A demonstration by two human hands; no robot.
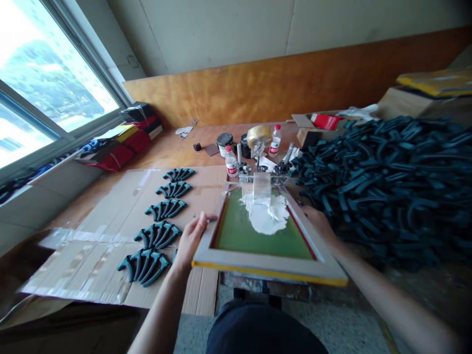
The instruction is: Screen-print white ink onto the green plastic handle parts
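Note:
A screen-printing frame [265, 260] with a green mesh is tilted up in front of me. White paste [267, 219] lies on the upper part of the mesh, under a pale squeegee [262, 188]. My left hand [192, 236] is at the frame's left side, thumb stretched toward its edge; what its curled fingers hold is hidden. On the right, my right hand [316, 220] reaches behind the frame's side, blurred, its fingers mostly hidden. Dark green curved parts [147, 265] lie in several fanned groups on cardboard [103, 221] to the left.
A large heap of dark green parts [398, 187] fills the right side. Behind the frame stand bottles [231, 162], a paint tub [224, 142] and a tape roll [258, 135]. Red bundles [116, 156] sit by the window. A wooden board [236, 96] backs the table.

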